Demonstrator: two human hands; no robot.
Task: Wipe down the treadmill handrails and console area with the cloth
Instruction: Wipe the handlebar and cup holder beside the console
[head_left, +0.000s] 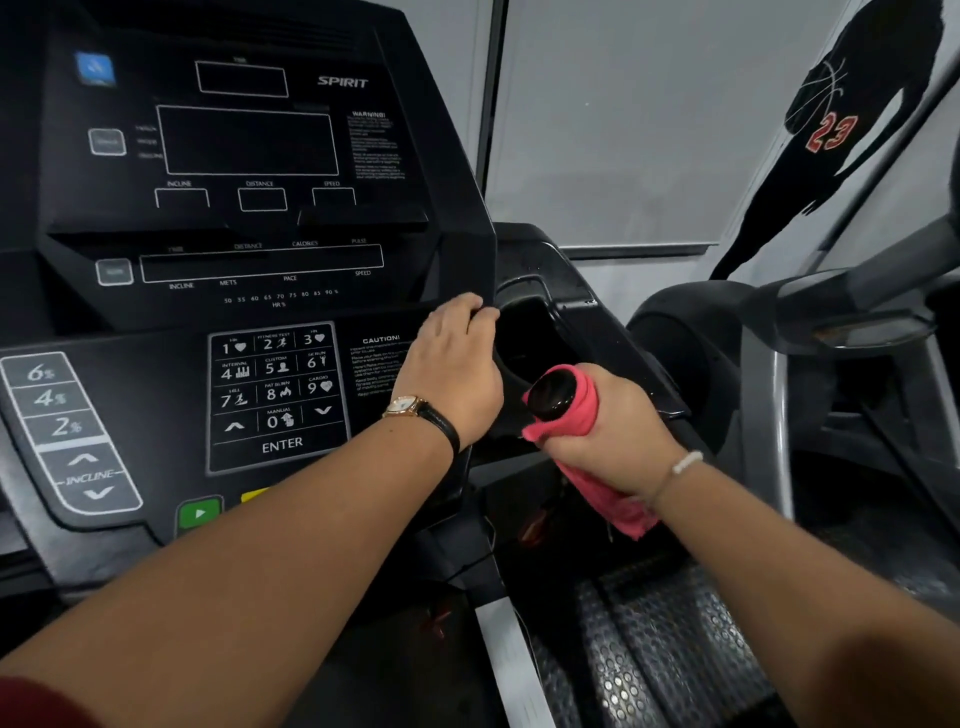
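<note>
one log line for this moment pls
step: handrail wipe | right hand: grips pink cloth around handrail end | left hand: rests on console edge

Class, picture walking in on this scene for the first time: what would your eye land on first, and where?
The bright pink cloth stands out, wrapped round the black handrail end right of centre, gripped by the right hand. Beside it, the left hand rests on the edge of the dark console, near the white-numbered keypad. A black wall figure with a red 23 fills the upper right.
</note>
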